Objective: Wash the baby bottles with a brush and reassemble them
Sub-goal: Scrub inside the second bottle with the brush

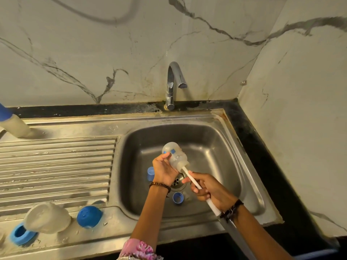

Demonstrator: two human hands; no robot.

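Observation:
Over the steel sink basin (pixel 216 151) my left hand (pixel 164 170) grips a clear baby bottle (pixel 174 154) with blue markings, its mouth pointing toward me. My right hand (pixel 208 190) holds the white handle of a bottle brush (pixel 189 178), whose head is inside the bottle. A blue cap (pixel 150 173) and a blue screw ring (pixel 178 198) lie on the basin floor near the drain (pixel 178 182). On the drainboard lie a second clear bottle (pixel 47 217) on its side, a blue ring (pixel 21 234) and a blue dome cap (pixel 89 216).
A chrome tap (pixel 173 85) stands behind the basin, with no water running. A bottle with a blue top (pixel 13 124) stands at the far left of the ribbed drainboard (pixel 56 166). Marble walls close in the back and right; a black counter edges the sink.

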